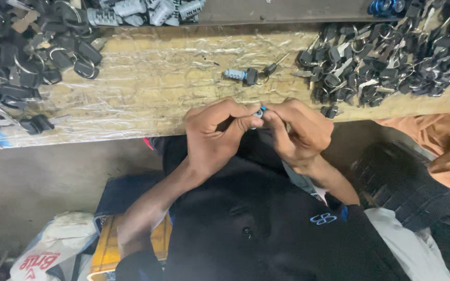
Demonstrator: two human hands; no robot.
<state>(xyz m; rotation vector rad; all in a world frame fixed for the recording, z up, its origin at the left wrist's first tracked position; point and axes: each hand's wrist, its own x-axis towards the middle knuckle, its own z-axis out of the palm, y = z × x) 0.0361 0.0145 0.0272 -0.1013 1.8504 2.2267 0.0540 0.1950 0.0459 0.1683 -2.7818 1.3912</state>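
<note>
Both hands meet just off the counter's (147, 83) near edge — left hand (215, 134) and right hand (300, 132) pinched together on a small lock part (259, 111) w/ a blue tip, mostly hidden by fingers. Best kept low, grip tight, so it can't drop into the lap. Key piles (381, 57) crowd the far-right corner, more keys (16, 62) at left; a lock with keys (248, 76) lies mid-counter — bare strip between.

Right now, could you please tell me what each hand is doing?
Left hand: closed on a small blue and silver part.
Right hand: closed on the same part.
</note>
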